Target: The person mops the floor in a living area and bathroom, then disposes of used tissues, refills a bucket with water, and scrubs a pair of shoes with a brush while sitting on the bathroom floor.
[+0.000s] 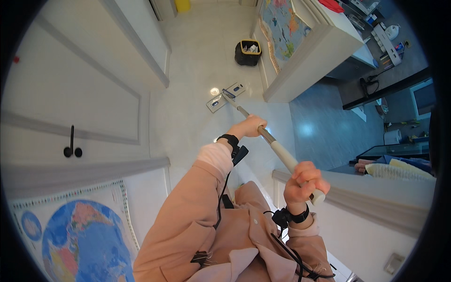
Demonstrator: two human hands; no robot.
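I hold a flat mop by its long pole [283, 155], which slants from the lower right up toward the floor ahead. My left hand [248, 126] is closed round the metal middle of the pole. Higher on it, close to the rounded white end, my right hand [305, 182] wraps the pale grip. The mop's flat rectangular head [217, 103] lies on the shiny pale tiles at the far end of the pole. Both wrists carry black straps with cables.
A black bin with a yellow rim [247, 52] stands beyond the mop head, beside a wall end [300, 70]. A white door [94, 103] with a black handle is on the left. Bluish floor [319, 127] stretches to the right, past a doorway. A world map hangs lower left.
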